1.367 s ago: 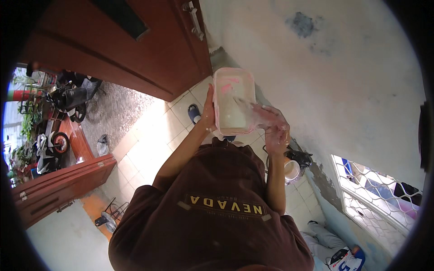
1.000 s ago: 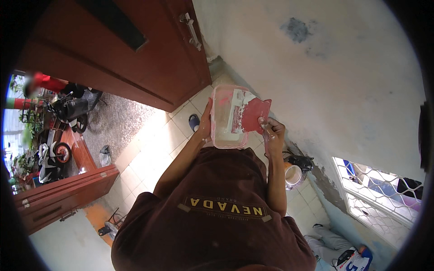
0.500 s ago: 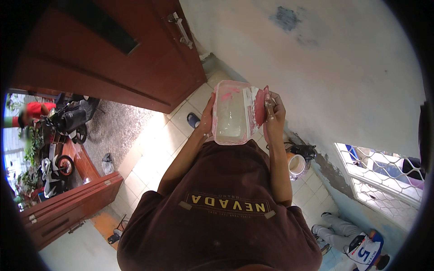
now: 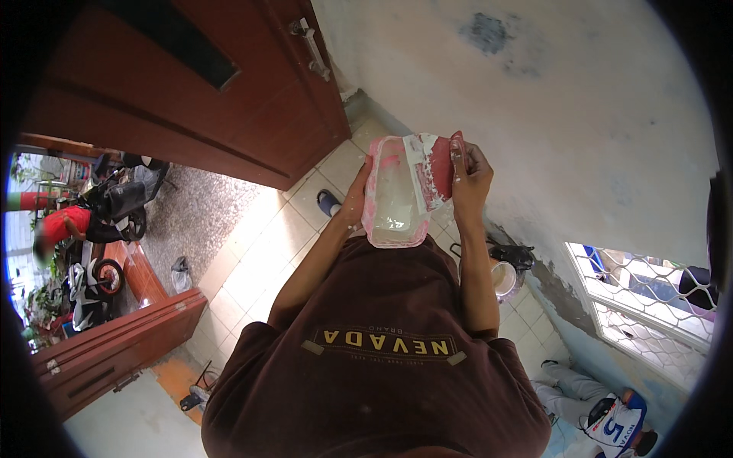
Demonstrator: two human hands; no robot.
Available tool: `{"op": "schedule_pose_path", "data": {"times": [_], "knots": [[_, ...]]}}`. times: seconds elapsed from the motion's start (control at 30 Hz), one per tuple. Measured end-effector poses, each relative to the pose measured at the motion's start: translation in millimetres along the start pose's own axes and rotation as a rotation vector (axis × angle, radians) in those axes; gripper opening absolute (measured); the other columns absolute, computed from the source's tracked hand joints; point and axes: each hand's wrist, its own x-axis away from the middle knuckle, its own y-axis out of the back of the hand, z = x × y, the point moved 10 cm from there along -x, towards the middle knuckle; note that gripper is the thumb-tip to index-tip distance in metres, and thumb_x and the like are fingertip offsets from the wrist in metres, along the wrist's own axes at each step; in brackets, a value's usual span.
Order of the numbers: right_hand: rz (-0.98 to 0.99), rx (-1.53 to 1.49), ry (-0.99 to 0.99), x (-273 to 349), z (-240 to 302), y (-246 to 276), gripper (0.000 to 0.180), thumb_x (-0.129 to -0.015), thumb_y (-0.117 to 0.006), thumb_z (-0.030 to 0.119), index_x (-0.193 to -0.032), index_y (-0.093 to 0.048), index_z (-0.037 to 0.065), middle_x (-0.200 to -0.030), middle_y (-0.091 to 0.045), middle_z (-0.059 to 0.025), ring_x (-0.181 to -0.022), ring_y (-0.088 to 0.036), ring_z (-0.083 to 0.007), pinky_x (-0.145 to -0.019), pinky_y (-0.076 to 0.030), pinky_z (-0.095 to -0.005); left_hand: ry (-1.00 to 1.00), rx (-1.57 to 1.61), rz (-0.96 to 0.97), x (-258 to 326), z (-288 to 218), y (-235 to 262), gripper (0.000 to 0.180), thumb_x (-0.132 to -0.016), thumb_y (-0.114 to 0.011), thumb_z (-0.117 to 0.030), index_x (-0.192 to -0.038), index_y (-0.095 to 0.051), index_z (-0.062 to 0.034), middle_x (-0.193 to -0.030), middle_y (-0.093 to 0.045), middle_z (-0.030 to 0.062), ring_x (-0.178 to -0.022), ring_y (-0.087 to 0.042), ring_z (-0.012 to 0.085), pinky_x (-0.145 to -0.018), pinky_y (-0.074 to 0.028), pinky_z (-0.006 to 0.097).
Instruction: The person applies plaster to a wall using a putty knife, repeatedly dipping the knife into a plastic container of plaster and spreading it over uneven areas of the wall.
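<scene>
1. Nearest: the person's brown shirt fills the lower frame, with both forearms raised in front of the chest.
2. Left hand cups the left long side of a pink tray, fingers wrapped around its edge. The tray sits at chest height, tilted, with white paste pooled in its bed.
3. Right hand is closed around the handle of a flat red scraper. The blade lies across the tray's upper right rim, touching it.
4. Change: half a second ago the scraper stood edge-on beside the tray; a second ago it lay flat over the right side. Now it lies flat again at the rim. Judged: repeated wiping strokes, loading or cleaning the blade against the tray.
5. Below the right elbow: a small white bucket on the tiled floor, near the wall's foot.
6. Ahead: a patchy pale wall.
7. Left: a brown wooden door; beyond it, parked motorbikes.
</scene>
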Motion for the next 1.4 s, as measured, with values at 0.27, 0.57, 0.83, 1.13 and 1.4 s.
{"op": "schedule_pose_path", "data": {"times": [0.27,0.57,0.83,1.13,1.4], "knots": [[-0.133,0.040,0.108,-6.8,15.7,-3.1,0.026,-0.099,-0.064,0.019,-0.105,-0.067,-0.006,-0.079,-0.065,-0.0011,-0.072,-0.052,-0.0051,-0.065,-0.044,-0.0230,-0.028,-0.096,-0.078,13.5,-4.7,-6.3,0.073,-0.104,-0.036,-0.058,-0.152,-0.035,-0.0042,-0.146,-0.050,0.0130,-0.130,-0.052,0.0230,-0.109,-0.044,0.036],[-0.226,0.034,0.094,-55.3,28.7,-12.2,0.032,-0.101,-0.062,0.024,-0.102,-0.067,-0.007,-0.076,-0.060,-0.0009,-0.069,-0.048,-0.0069,-0.061,-0.041,-0.0262,0.052,-0.116,-0.060,6.9,-3.6,5.8,0.075,-0.103,-0.037,-0.060,-0.152,-0.035,-0.0030,-0.146,-0.050,0.0144,-0.128,-0.055,0.0233,-0.108,-0.046,0.037],[-0.327,-0.409,0.092,-85.8,10.5,-1.0,0.032,-0.102,-0.058,0.020,-0.124,-0.058,-0.003,-0.089,-0.059,-0.0020,-0.082,-0.050,-0.0076,-0.076,-0.043,-0.0241,-0.005,-0.153,-0.045,-3.9,-27.2,15.7,0.072,-0.104,-0.035,-0.059,-0.150,-0.038,-0.0038,-0.142,-0.053,0.0154,-0.125,-0.057,0.0244,-0.106,-0.048,0.037],[0.197,-0.692,-0.010,-22.1,7.3,-15.6,0.032,-0.101,-0.060,0.016,-0.129,-0.056,0.000,-0.128,-0.060,-0.0133,-0.119,-0.058,-0.0185,-0.101,-0.045,-0.0324,-0.208,0.196,-0.106,-11.9,-49.7,16.1,0.075,-0.100,-0.036,-0.066,-0.148,-0.041,-0.0093,-0.138,-0.057,0.0147,-0.122,-0.060,0.0278,-0.101,-0.053,0.046],[0.252,-0.329,-0.226,25.3,-37.9,-12.1,0.019,-0.099,-0.064,0.021,-0.101,-0.066,0.002,-0.083,-0.066,-0.0026,-0.075,-0.061,-0.0080,-0.062,-0.038,-0.0227,-0.161,0.184,-0.071,-17.0,-45.4,2.0,0.075,-0.099,-0.038,-0.067,-0.147,-0.043,-0.0100,-0.137,-0.058,0.0130,-0.119,-0.061,0.0270,-0.099,-0.054,0.045]]}}
